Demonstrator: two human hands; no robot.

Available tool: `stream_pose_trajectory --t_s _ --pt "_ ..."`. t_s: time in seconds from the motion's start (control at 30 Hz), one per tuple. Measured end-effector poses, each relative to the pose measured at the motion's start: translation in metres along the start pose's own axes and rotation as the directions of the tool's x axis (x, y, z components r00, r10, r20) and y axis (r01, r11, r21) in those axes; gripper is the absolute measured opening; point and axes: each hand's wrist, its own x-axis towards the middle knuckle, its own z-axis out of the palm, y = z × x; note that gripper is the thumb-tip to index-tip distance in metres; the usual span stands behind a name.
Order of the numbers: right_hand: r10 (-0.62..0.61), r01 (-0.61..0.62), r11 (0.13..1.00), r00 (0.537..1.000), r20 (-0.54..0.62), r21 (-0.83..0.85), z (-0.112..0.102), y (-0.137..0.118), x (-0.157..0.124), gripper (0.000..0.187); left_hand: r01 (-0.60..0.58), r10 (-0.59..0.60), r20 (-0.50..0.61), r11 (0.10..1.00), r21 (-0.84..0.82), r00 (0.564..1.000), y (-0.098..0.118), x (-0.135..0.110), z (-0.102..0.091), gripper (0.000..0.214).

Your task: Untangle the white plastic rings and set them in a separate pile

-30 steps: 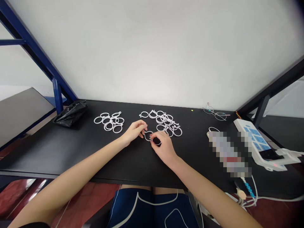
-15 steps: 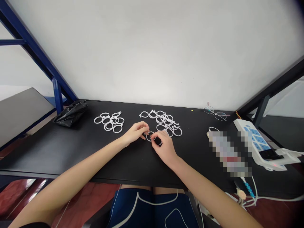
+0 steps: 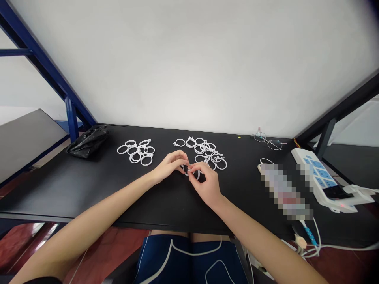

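My left hand (image 3: 170,165) is closed in a pinch on a white curtain ring (image 3: 185,171) just above the black table. Close beside it, my right hand (image 3: 207,183) pinches a second white curtain ring (image 3: 198,174). Fingertips nearly meet, and they hide where the two rings come together. Beyond my hands lies a loose pile of white curtain rings (image 3: 210,147), several with small eyelets or hooks showing. Left of my left hand is another group of white rings (image 3: 135,156), lying overlapped on the table.
A crumpled black plastic bag (image 3: 89,142) sits at the table's left end. To the right are eyeglasses (image 3: 274,144), a blurred-out phone-like object (image 3: 286,193) with a cable, and a white power strip (image 3: 321,173). A pale wall (image 3: 189,71) rises behind the black table (image 3: 148,205).
My two hands have come closer together, the left fingertips shifting slightly right. The ring in my right hand has tilted, and the two rings now overlap more between my fingers.
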Motion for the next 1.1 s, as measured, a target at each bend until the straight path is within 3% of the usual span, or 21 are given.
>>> stream_pose_trajectory --t_s 0.2,0.37,0.73,1.1 --pt "0.011 -0.009 0.998 0.999 -0.037 0.057 -0.0021 -0.0029 0.0002 0.011 0.001 0.005 0.183 0.999 -0.033 0.983 0.0043 -0.0038 -0.0017 0.017" --pt "0.022 -0.018 0.997 0.998 -0.058 0.072 -0.0019 -0.0026 -0.0007 0.011 -0.012 0.018 0.261 1.0 -0.026 0.965 0.0018 -0.0033 -0.0036 0.021" --pt "0.083 -0.065 0.985 0.99 -0.115 0.157 0.0 -0.0023 -0.0033 0.015 -0.055 0.043 0.265 0.998 0.037 0.963 -0.0026 -0.0034 0.0003 0.037" --pt "0.067 -0.044 0.984 0.989 -0.13 0.175 -0.0007 -0.0012 -0.0039 0.013 -0.01 -0.02 0.232 0.992 0.128 0.972 -0.003 -0.0036 0.0009 0.043"
